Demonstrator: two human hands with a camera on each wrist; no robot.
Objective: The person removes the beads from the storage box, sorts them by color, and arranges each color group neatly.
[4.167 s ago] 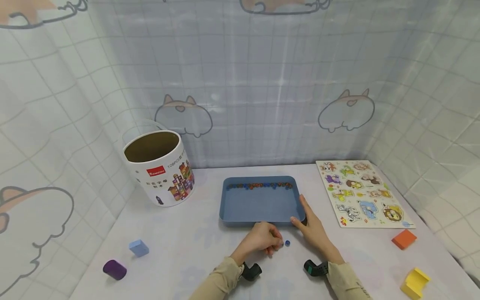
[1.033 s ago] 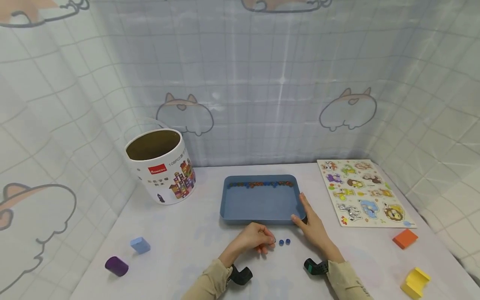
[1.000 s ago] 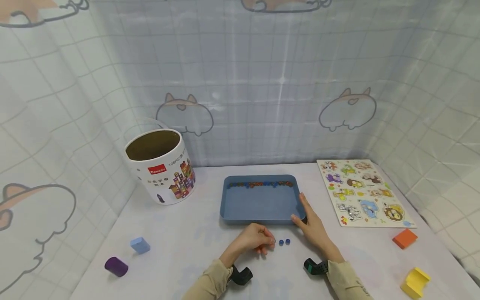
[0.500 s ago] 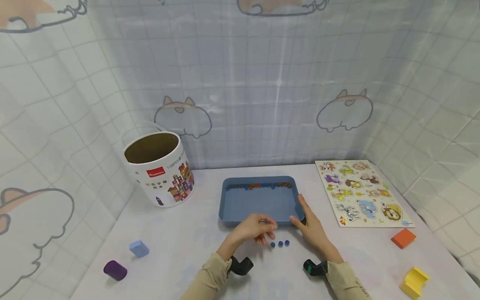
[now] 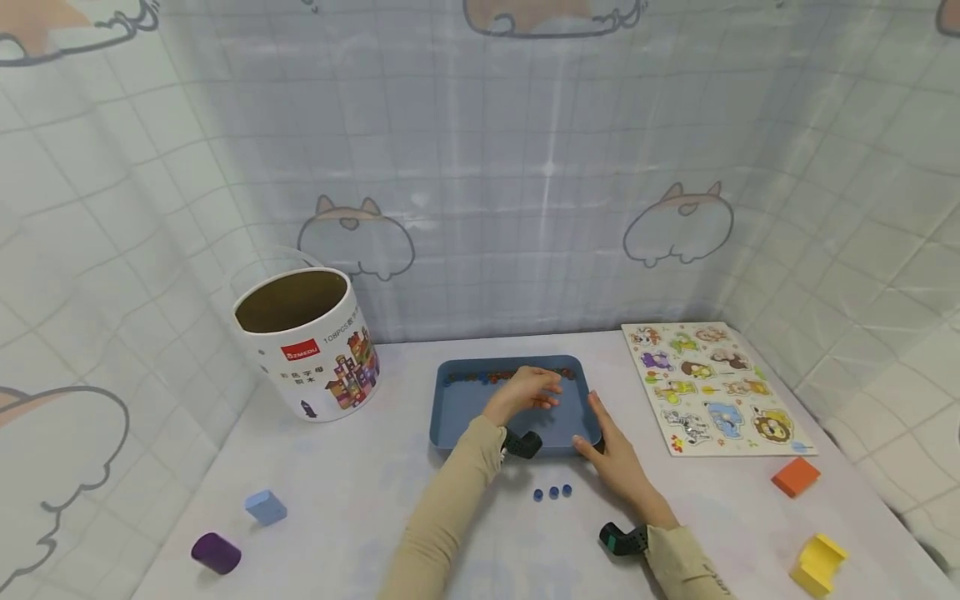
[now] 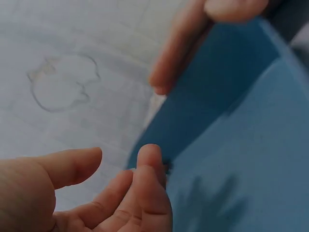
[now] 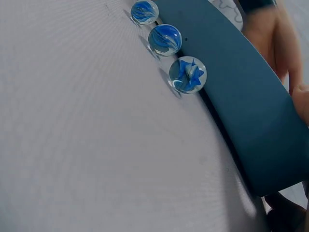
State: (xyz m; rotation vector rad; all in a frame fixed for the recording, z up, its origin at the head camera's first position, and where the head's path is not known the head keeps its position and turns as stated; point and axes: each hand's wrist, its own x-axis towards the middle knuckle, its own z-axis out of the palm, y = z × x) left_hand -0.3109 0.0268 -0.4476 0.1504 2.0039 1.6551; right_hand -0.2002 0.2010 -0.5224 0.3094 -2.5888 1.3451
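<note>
Head: blue tray (image 5: 456, 415) w/ marbles (image 5: 498, 377) at back, L hand (image 5: 527, 390) above.

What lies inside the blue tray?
In the tray, orange and blue marbles line its far side. The left hand covers part of that row; what is behind it cannot be seen.

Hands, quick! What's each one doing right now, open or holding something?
Left hand: open above the blue tray, no object visible in it.
Right hand: open, straight fingers against the tray's right side.
</note>
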